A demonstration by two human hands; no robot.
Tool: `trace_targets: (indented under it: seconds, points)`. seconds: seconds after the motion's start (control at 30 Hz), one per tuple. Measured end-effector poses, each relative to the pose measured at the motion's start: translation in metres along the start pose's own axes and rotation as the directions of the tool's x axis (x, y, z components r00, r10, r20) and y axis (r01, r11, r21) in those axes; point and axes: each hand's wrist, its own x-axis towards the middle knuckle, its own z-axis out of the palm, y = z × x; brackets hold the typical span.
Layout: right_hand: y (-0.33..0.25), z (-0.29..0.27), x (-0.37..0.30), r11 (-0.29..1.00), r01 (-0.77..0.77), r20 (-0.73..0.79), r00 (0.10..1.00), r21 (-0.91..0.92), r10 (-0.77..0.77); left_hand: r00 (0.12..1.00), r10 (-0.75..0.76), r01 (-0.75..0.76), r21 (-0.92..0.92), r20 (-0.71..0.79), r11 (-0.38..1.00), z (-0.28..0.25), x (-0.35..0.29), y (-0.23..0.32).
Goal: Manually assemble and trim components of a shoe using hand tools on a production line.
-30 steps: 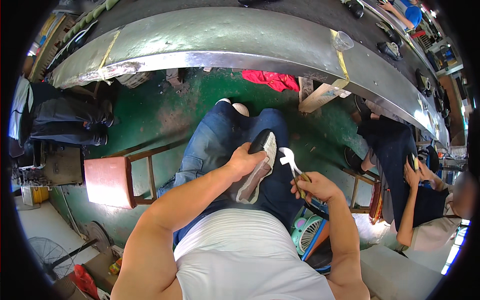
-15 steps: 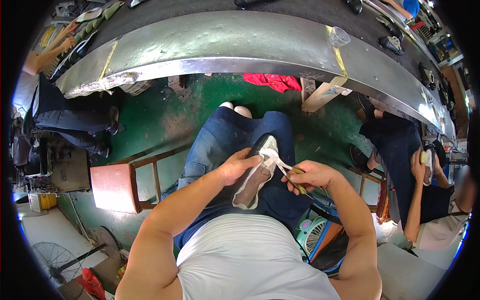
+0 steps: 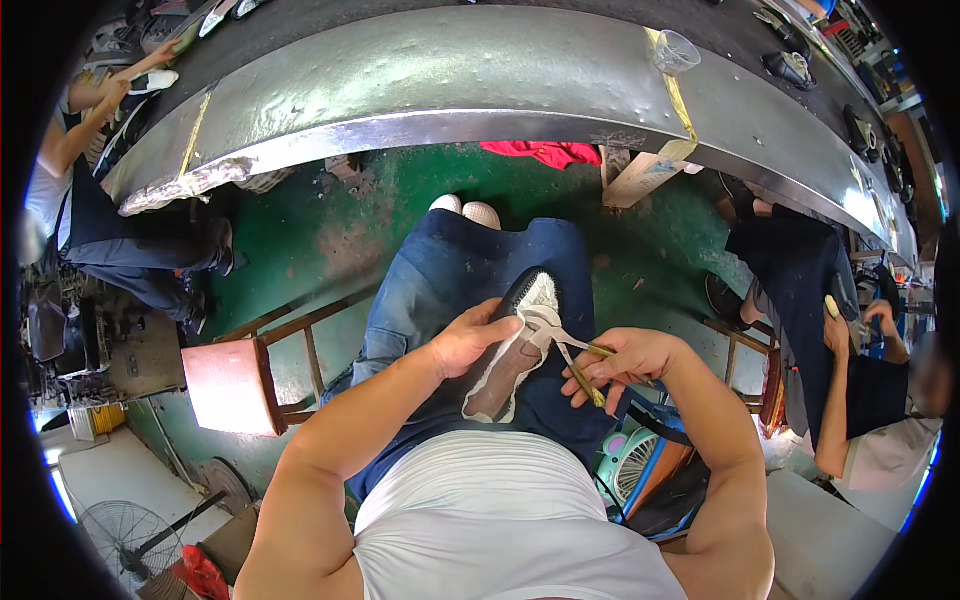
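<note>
Your left hand [image 3: 474, 335] had the shoe [image 3: 512, 378] across your lap, sole side up, toe pointing away from you, thumb over the bottom edge and the other fingers out of sight around its side. That grip was closed firmly on the shoe. The shoe was itself a filled shell: the black upper wrapped around a brown bottom, with a pale, ragged margin folded over along the edge; what lay deeper inside was hidden.

Your right hand [image 3: 632, 362] was curled around the handles of the pincers [image 3: 562, 341]. The handles stood spread apart between your fingers and the head met the pale margin near the forefoot; you could not tell how far its jaws were parted.

Of the containers around you, the clear plastic cup [image 3: 676, 52] stood on the metal bench ledge [image 3: 450, 75], overlapping the yellow tape [image 3: 676, 100]. Whether anything was in it could not be made out. At lower left, a brown box [image 3: 238, 540] sat near the wire-caged fan [image 3: 128, 530], a crumpled red bag [image 3: 203, 573] beside it; the contents of both were unclear. To your right, a small green fan [image 3: 630, 465] stood low by a blue frame.
</note>
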Motion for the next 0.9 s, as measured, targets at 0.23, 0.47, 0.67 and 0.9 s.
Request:
trace_targets:
  seconds: [0.23, 0.47, 0.67, 0.9]
  points:
    - [-0.001, 0.025, 0.008, 0.675, -0.111, -0.385, 0.883, -0.730, -0.270, 0.999, 0.050, -0.050, 0.043, 0.009, 0.998, -0.005, -0.001, -0.001]
    - [0.058, 0.034, 0.044, 0.570, -0.023, -0.493, 0.534, -0.821, -0.687, 0.994, 0.073, -0.068, 0.054, -0.085, 0.996, -0.001, -0.001, -0.002]
    - [0.078, 0.031, 0.021, 0.956, 0.162, -0.553, 0.786, -0.246, -0.276, 0.981, 0.113, -0.086, 0.170, -0.156, 0.982, 0.018, 0.005, -0.019]
    - [0.044, 0.013, -0.019, 0.996, 0.003, -0.370, 0.928, -0.090, -0.037, 0.937, 0.070, 0.088, 0.427, -0.342, 0.900, 0.035, 0.018, -0.004]
